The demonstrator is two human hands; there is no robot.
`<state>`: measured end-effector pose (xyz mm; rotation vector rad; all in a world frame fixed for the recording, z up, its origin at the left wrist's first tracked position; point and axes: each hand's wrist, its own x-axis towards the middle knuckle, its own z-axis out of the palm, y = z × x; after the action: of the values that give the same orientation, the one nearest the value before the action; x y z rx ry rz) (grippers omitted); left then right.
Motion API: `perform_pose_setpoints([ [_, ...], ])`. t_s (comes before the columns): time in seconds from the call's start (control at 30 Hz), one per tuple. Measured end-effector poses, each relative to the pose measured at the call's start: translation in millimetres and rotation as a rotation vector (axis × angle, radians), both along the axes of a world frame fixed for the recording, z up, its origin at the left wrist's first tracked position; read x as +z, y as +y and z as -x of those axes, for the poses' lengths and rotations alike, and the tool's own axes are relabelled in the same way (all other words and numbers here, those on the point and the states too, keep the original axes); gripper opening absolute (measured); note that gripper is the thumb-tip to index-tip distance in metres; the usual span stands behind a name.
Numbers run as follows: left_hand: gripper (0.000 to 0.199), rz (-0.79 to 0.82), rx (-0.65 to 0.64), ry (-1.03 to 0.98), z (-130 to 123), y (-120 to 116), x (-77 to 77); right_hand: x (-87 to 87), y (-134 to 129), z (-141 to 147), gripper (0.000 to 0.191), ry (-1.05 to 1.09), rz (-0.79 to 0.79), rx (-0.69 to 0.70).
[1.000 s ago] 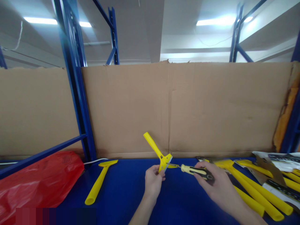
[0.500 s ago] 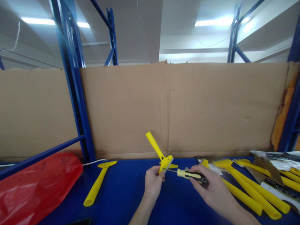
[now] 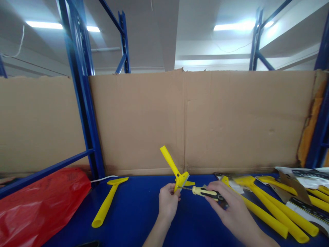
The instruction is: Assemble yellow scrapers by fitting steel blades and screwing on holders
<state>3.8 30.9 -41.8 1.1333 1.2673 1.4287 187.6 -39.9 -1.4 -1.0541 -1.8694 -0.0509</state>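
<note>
Near the middle of the blue table [image 3: 123,212], my left hand [image 3: 168,200] is closed round the head of a yellow scraper [image 3: 171,161], whose handle points up and to the left. My right hand [image 3: 228,206] grips a screwdriver [image 3: 205,192] with a cream and black handle. The screwdriver's shaft points left, and its tip is at the scraper head, by my left fingertips. Whether the tip sits in a screw is too small to tell.
Another yellow scraper [image 3: 106,204] lies at the left, beside a red plastic bag [image 3: 43,206]. Several yellow scrapers [image 3: 277,209] and plastic packages [image 3: 303,209] lie at the right. Behind the table stands a cardboard panel [image 3: 144,120] with a blue rack post [image 3: 87,120].
The screwdriver and my right hand have shifted slightly left. My left hand keeps its hold on the scraper, nearly unmoved.
</note>
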Motion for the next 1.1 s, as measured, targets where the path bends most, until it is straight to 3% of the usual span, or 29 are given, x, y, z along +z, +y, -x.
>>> perform_pose_setpoints([
  [0.27,0.007,0.005,0.023,0.017,1.5,0.0,0.6,-1.2,-9.5,3.2,0.022,-0.037,0.089,0.026],
  [0.4,0.007,-0.002,0.019,0.026,1.7,-0.1,0.3,-1.4,-7.1,2.4,0.016,-0.022,0.083,0.021],
  [0.5,0.007,-0.005,0.022,0.030,1.9,0.4,-1.6,-2.2,-4.0,2.0,0.011,0.013,0.150,-0.044],
  [0.67,0.009,-0.022,0.011,0.075,2.1,1.2,-4.8,-3.5,-2.5,2.1,0.023,0.049,0.233,-0.186],
  [0.83,0.007,-0.014,0.018,0.079,1.9,1.5,-4.8,-4.6,-5.4,1.6,0.036,0.054,0.186,-0.124],
  [0.97,0.007,-0.013,0.021,0.058,1.6,1.2,-4.4,-3.4,-6.4,2.5,0.032,0.091,0.218,-0.076],
  [1.1,0.010,-0.012,0.024,0.062,1.8,0.8,-4.6,-0.4,-4.8,3.7,0.025,0.091,0.214,-0.143],
])
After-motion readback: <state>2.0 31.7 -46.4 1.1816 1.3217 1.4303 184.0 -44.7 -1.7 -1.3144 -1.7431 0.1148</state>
